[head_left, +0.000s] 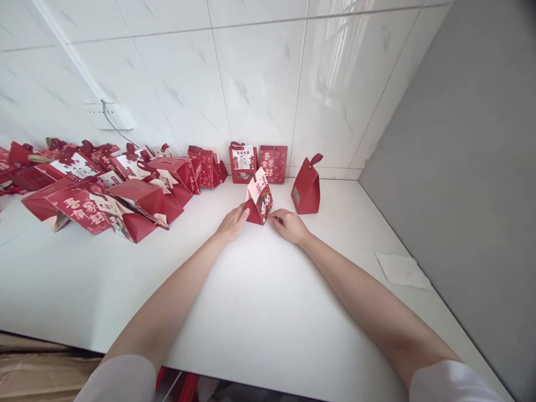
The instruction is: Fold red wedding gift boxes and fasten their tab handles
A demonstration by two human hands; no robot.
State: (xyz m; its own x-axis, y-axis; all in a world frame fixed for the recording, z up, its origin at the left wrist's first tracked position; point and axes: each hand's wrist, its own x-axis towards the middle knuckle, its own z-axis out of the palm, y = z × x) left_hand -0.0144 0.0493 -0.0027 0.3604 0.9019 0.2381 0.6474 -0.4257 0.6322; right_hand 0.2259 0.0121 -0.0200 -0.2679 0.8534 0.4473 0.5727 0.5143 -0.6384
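A small red paper gift box (260, 196) stands upright in front of me, its sloped top closing in a peak. A cream panel with dark lettering and a cartoon couple covers one face. At its left side, my left hand (233, 223) rests closed against the red wall, thumb along the near side and some fingers hidden. My right hand (290, 225) is curled, with thumb and fingertips pinched at the lower right corner of the same box. Behind it, two boxes lean by the wall: one with a white panel (243, 162) and a flat red one (273, 164).
Another peaked red box (307, 188) with a ribbon loop stands to the right. Many similar boxes (138, 198) crowd the left of the white table (268, 312). A white tissue (402, 270) lies near the grey panel (460, 167). A cable (113, 124) hangs from a wall socket.
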